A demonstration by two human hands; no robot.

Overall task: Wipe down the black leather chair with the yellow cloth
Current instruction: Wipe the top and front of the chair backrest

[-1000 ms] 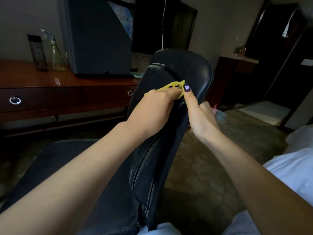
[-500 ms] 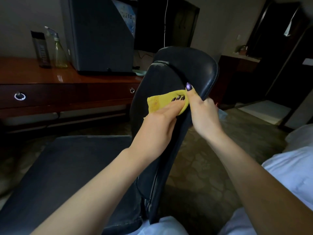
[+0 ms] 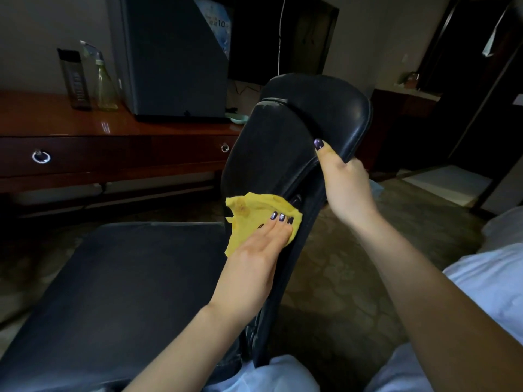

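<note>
At centre of view: black leather chair (image 3: pixel 271 154), seen from behind its right edge, backrest (image 3: pixel 334 108) rising toward 12 o'clock, seat (image 3: pixel 119 292) spreading toward 8 o'clock.

Item 1, yellow cloth (image 3: pixel 254 210): just below centre, spread flat against the lower front of the backrest, one corner hanging loose toward 9 o'clock; brownish marks on its upper fold.

Item 2, left hand (image 3: pixel 263 244): at 6 o'clock of the cloth, fingers straight and together, pressing the cloth onto the leather; nothing is curled round it.

Item 3, right hand (image 3: pixel 345 182): at 3 o'clock of centre, thumb laid on the front face, fingers wrapped behind the rim of the backrest, steadying the chair.

Item 4, wooden desk (image 3: pixel 85 125): at 10 o'clock, with a ring pull (image 3: pixel 41 157) on its drawer; on top stand a dark bottle (image 3: pixel 75 80), a spray bottle (image 3: pixel 106 83) beside it, and a grey box (image 3: pixel 175 58).

Item 5, patterned carpet (image 3: pixel 334 267): from 4 to 5 o'clock. White fabric (image 3: pixel 495 278) at 4 o'clock.

Progress, as a judgement: the wipe looks to be mid-course on the backrest front. No wet trace shows which leather is already done. Seat, outer shell and rim probably remain.
</note>
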